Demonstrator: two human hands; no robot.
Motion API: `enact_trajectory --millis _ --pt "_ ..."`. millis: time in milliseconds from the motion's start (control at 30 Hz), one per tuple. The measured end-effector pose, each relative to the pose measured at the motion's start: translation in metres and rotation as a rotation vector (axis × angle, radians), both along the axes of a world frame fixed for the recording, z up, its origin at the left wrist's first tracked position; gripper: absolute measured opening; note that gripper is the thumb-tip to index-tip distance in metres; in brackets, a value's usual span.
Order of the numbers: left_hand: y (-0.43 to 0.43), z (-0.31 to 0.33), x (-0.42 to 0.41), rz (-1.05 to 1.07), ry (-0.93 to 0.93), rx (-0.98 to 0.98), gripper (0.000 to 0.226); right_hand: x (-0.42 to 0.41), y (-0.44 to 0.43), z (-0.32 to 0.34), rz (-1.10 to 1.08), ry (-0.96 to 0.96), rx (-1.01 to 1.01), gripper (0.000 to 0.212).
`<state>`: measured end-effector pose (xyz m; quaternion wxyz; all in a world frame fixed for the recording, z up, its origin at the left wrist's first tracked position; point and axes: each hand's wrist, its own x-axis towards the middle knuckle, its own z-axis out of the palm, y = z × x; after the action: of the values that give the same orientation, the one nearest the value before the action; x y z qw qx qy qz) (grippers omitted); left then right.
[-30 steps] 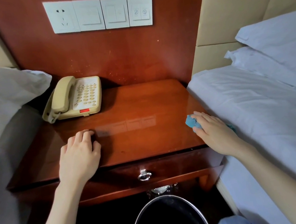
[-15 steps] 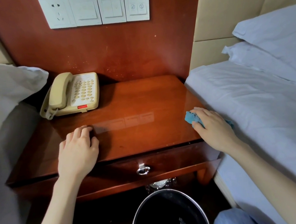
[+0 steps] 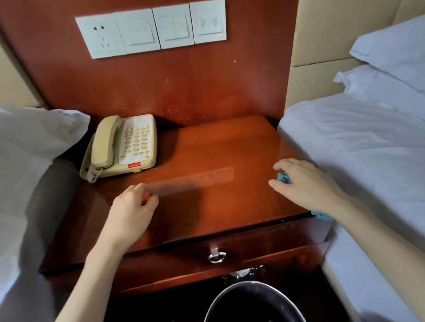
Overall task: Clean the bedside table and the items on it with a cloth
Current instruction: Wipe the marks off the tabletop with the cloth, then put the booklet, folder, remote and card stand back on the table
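Note:
The glossy red-brown bedside table (image 3: 212,145) stands between two beds. A beige telephone (image 3: 123,146) with its handset on the cradle sits at the table's back left. My right hand (image 3: 305,185) lies on a blue cloth (image 3: 284,178) at the table's right edge; the cloth shows between thumb and fingers and again under the wrist. My left hand (image 3: 132,211) rests on the table's front left with its fingers curled under and nothing in it.
White bedding (image 3: 378,148) presses against the table's right side, and a pillow (image 3: 8,145) lies at the left. A drawer with a ring pull (image 3: 216,257) is under the top. A black waste bin (image 3: 251,314) stands below. Wall switches (image 3: 153,29) are above.
My right hand has slid the cloth a little inward onto the table, away from the bed. My left hand stays in place. The camera has tilted upward.

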<state>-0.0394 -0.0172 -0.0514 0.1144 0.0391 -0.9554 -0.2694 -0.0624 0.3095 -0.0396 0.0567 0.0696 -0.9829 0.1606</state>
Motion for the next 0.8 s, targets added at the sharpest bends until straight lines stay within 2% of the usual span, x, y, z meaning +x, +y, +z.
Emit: enact_trajectory --millis 167,267,367,567,800 --pt "0.016 0.025 -0.011 0.024 0.086 0.172 0.019 -0.016 -0.019 0.019 0.009 -0.027 -0.298 0.034" --pt "0.018 0.032 -0.012 0.065 0.036 0.319 0.020 -0.025 -0.034 0.029 -0.008 -0.073 -0.464 0.025" --pt "0.012 0.041 -0.005 0.133 -0.072 0.488 0.020 -0.028 -0.051 0.039 -0.016 -0.199 -0.588 0.022" --pt "-0.010 0.081 0.022 0.212 -0.234 0.658 0.022 -0.025 -0.083 0.073 -0.093 -0.453 -0.724 0.023" --pt "-0.027 0.164 0.053 0.338 -0.294 0.859 0.021 -0.010 -0.110 0.164 -0.168 -0.628 -0.818 0.019"
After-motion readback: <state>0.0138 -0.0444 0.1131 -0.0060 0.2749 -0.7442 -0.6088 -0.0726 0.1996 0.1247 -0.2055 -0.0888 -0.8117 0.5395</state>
